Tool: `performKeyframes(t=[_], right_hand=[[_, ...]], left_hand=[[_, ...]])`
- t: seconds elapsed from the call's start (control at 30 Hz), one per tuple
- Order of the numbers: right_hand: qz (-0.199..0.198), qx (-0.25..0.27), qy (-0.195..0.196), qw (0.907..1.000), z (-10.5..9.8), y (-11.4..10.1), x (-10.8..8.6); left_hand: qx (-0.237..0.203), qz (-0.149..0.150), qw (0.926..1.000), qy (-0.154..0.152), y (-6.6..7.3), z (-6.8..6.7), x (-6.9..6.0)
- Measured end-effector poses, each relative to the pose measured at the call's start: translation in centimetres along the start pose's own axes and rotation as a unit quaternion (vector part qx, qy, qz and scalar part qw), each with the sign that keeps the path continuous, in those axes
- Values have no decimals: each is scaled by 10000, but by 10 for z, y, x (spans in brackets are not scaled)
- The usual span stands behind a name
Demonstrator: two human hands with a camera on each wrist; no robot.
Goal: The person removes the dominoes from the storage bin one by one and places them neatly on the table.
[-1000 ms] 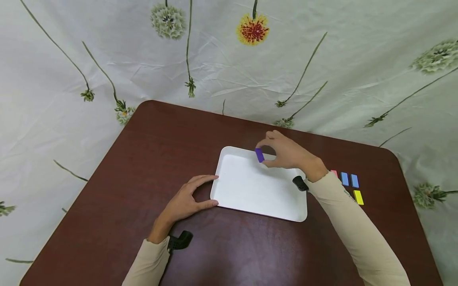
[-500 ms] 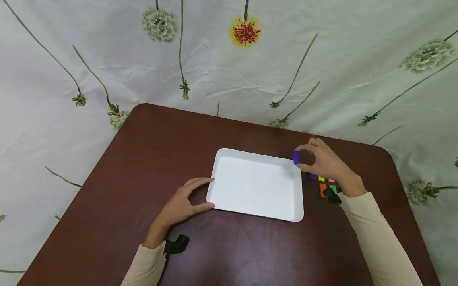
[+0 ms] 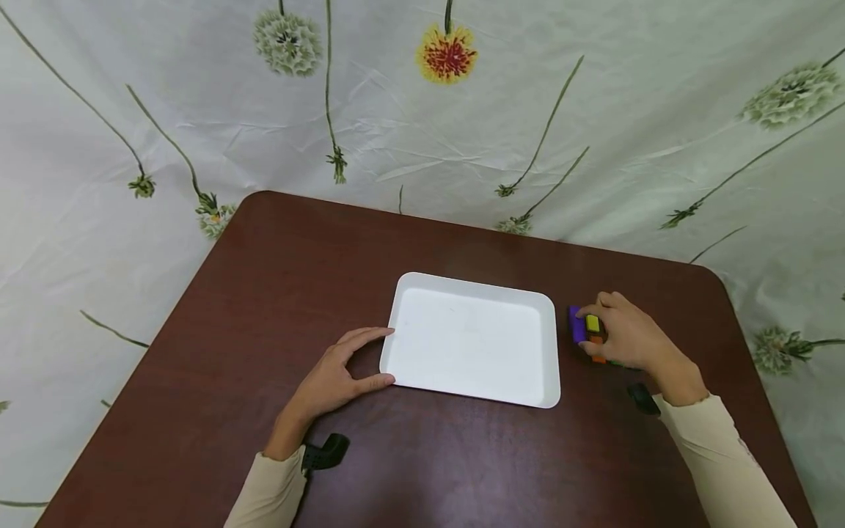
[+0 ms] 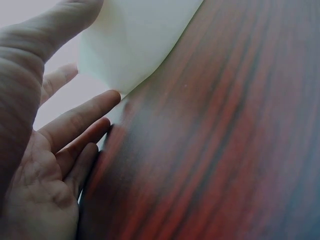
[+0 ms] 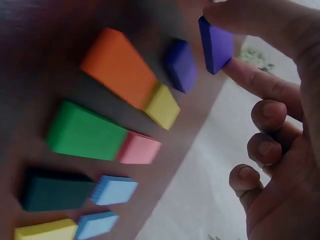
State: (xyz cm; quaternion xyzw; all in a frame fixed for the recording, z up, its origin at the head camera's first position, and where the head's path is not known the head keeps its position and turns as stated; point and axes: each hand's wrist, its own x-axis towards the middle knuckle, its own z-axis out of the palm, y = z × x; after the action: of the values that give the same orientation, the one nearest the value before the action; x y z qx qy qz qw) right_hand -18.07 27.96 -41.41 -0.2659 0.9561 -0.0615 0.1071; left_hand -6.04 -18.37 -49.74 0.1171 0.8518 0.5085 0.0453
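My right hand (image 3: 626,334) pinches a small purple block (image 5: 217,46) between thumb and index finger, to the right of the tray. A second purple block (image 5: 181,66) lies close by, apart from the held one in the right wrist view. Near them sit an orange block (image 5: 117,65) and a yellow block (image 5: 162,106), end to end. My left hand (image 3: 335,375) touches the left edge of a white tray (image 3: 472,341) with index fingertip and thumb, fingers fairly straight. In the head view the right hand hides most of the blocks.
Farther along the row are a green block (image 5: 87,131), a pink block (image 5: 140,148), a dark block (image 5: 56,190), two light blue blocks, one (image 5: 115,190) above the other, and another yellow block (image 5: 46,231). A flowered cloth (image 3: 396,95) hangs behind the brown table (image 3: 317,257).
My right hand has carried the purple block from above the tray to the right, then down beside the other blocks. The left hand has stayed at the tray's edge.
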Motion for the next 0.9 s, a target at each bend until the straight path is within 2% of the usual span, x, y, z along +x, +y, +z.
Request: performKeyframes(t=[0.2, 0.37, 0.9], right_hand=[[-63, -261, 46, 9996, 14, -1, -6], [-18, -257, 102, 9996, 21, 0, -10], [-203, -284, 225, 9991, 26, 2, -13]], left_hand=[[9, -1, 10000, 7, 1, -1, 0], [29, -5, 10000, 2, 1, 0, 0], [62, -65, 10000, 19, -1, 0, -1]])
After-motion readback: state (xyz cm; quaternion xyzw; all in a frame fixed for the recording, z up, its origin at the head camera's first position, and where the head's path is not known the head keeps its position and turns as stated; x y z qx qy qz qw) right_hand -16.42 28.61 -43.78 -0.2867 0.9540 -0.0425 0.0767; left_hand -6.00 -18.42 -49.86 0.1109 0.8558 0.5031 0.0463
